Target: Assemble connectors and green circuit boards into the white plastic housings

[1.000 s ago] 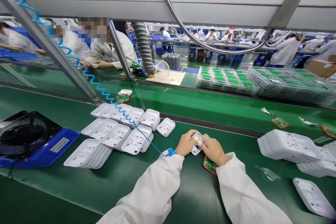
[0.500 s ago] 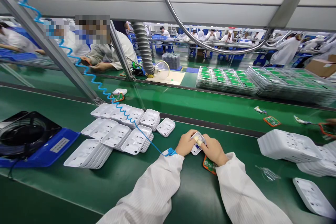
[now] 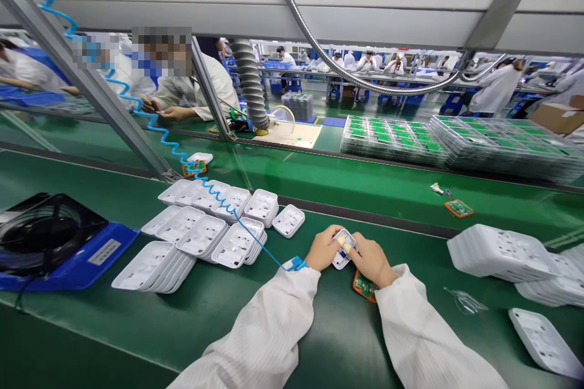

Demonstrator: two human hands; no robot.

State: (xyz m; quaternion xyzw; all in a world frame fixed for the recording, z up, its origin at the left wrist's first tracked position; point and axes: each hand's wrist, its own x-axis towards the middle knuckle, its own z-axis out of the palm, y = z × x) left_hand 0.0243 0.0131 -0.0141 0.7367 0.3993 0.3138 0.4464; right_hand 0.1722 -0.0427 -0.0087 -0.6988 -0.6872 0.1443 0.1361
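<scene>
My left hand and my right hand meet over the green mat and both grip a small white plastic housing. Fingers of each hand curl around it, and a taped fingertip presses on its top. A green circuit board lies on the mat under my right wrist. A blue coiled wrist-strap cord runs from my left cuff up to the frame at the upper left.
Stacks of white housings lie left of my hands, more at the right. A black fan on a blue base sits far left. Circuit boards ride the conveyor belt beyond. Trays of boards and seated people are behind.
My hands stay in place on the housing. The boards and the white part on the conveyor belt have drifted left.
</scene>
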